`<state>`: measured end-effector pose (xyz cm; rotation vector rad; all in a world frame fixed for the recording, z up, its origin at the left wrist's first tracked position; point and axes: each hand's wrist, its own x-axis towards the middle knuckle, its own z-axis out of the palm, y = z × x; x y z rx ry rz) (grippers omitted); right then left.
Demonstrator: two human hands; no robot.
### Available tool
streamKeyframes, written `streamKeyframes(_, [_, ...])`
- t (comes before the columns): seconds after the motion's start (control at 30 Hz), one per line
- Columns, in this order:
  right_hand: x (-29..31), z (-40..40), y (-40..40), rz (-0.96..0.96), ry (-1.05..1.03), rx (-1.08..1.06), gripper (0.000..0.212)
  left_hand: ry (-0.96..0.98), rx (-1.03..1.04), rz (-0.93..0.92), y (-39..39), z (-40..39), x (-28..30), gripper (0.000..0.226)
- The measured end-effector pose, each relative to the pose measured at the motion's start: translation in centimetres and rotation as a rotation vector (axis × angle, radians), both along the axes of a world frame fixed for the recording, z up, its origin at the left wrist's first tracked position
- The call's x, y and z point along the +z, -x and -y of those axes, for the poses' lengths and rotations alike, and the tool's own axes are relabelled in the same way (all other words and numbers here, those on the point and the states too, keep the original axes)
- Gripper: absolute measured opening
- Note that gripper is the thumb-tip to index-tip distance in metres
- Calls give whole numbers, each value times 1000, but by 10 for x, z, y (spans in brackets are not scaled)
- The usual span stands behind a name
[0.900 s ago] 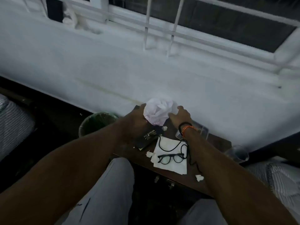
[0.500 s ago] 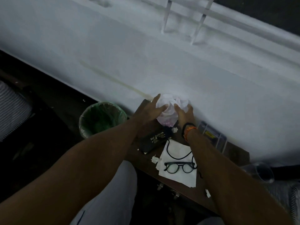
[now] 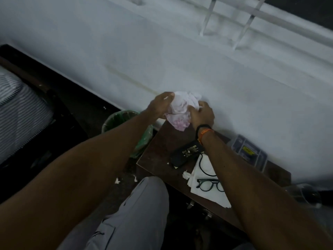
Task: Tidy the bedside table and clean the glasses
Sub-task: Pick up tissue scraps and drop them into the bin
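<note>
A crumpled white wad of tissue [image 3: 182, 109] with a pink stain is held above the far corner of the brown bedside table [image 3: 162, 154]. My left hand [image 3: 159, 105] grips it from the left and my right hand [image 3: 202, 115] grips it from the right. Black-framed glasses [image 3: 210, 184] with a black cord lie on a white tissue sheet [image 3: 209, 195] near the table's front edge, partly hidden by my right forearm. A black glasses case [image 3: 185, 153] lies on the table behind them.
A bin with a green liner [image 3: 122, 120] stands on the floor left of the table. A clear plastic box [image 3: 250, 152] sits at the table's back, a clear cup [image 3: 304, 193] at its right end. Tissue scraps [image 3: 185, 175] lie on table and floor. Striped bedding [image 3: 19, 112] is at left.
Both hands have squeezed the wad smaller and carried it slightly left, toward the table's far corner. The camera has tilted down and left, so the bin shows more.
</note>
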<state>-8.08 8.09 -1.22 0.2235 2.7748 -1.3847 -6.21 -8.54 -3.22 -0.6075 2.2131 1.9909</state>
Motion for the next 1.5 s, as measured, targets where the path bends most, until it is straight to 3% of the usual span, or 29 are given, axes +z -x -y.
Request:
streamKeyframes(0.13, [-38, 51, 8, 94, 67, 98, 50, -63, 121, 8, -29, 57, -7, 30])
streamKeyframes(0.23, [-38, 90, -17, 163, 43, 176, 39, -107, 200, 61, -51, 85, -24, 29])
streamKeyframes(0.4, [-58, 131, -34, 189, -78, 287, 40, -192, 287, 138, -75, 108, -50, 21])
streamKeyframes(0.57, [-89, 156, -30, 219, -132, 345, 44, -69, 268, 74, -82, 124, -71, 35])
streamKeyframes(0.7, [-92, 160, -33, 322, -115, 368, 76, 132, 146, 111, -78, 132, -83, 59])
streamKeyframes(0.83, [-85, 142, -30, 286, -193, 364, 63, 232, 159, 179, -75, 133, -100, 47])
streamKeyframes(1.1, [-39, 77, -26, 108, -96, 216, 31, 429, -93, 175, -65, 74, -65, 33])
streamKeyframes(1.3, [-6, 1, -31, 6, -142, 125, 17, 536, -242, 42, -62, 8, -37, 8])
streamKeyframes(1.5, [4, -85, -58, -27, -254, 63, 17, 719, -477, -86, -79, -60, -19, 20])
